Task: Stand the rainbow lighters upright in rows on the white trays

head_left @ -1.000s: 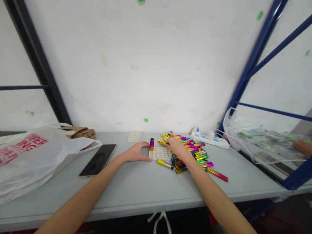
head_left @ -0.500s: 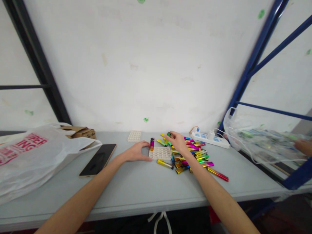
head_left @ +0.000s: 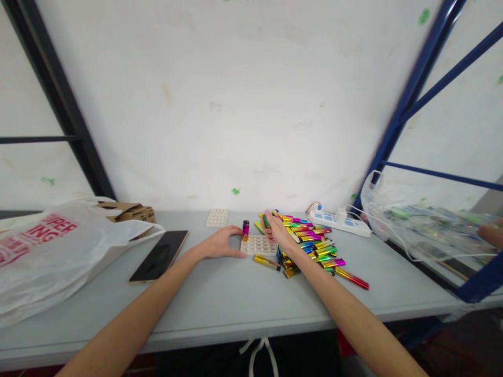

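Though far from lighters (head_left: 312, 238), "ING" bag (head_left: 78, 254).

Green item (head_left: 266, 222) partly hidden in right hand (head_left: 277, 231), white tray (head_left: 255, 246) corner covered, carrier bag (head_left: 90, 251) cropped left, co-worker's hand (head_left: 492, 235) cropped right

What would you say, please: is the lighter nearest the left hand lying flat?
No, the lighter stands upright at a corner of the tray beside the left hand.
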`<state>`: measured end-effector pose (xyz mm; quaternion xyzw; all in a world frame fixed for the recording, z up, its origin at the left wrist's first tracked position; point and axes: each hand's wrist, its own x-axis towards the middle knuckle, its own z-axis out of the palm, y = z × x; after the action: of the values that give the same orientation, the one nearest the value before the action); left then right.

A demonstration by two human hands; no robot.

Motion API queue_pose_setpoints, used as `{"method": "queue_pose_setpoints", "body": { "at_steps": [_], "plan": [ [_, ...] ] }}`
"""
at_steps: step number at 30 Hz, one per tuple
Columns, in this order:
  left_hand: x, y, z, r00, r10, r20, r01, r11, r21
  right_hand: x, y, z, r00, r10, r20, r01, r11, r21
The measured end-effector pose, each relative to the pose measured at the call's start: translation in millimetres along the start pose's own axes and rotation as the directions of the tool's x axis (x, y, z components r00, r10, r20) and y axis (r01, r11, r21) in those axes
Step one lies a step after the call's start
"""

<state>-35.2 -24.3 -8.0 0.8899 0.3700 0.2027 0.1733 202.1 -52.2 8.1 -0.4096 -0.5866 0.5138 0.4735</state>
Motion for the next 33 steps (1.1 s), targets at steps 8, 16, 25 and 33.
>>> {"method": "queue_pose_setpoints", "body": {
  "at_steps": [8, 16, 25, 33],
  "plan": [
    [0, -3, 1.7, 1.000, 0.002, -0.002, -0.002, 1.000, 0.009, 4, 17, 11, 0.980, 0.011, -0.199, -0.044, 0.986, -0.159],
    [0, -2, 1.4, 1.000, -0.005, -0.008, 0.005, 1.000, 0.012, 6, 24, 9, 0.986, -0.063, -0.152, 0.025, 0.970, -0.243],
    [-1, 2, -0.6, 1.000, -0.016, 0.000, 0.016, 1.000, 0.013, 1, 14, 13, 0.992, -0.009, -0.123, -0.010, 0.987, -0.158],
    [0, -1, 0.8, 1.000, -0.007, -0.008, 0.008, 1.000, 0.021, 0, 19, 14, 0.995, 0.014, -0.098, -0.024, 0.994, -0.103]
  ]
}}
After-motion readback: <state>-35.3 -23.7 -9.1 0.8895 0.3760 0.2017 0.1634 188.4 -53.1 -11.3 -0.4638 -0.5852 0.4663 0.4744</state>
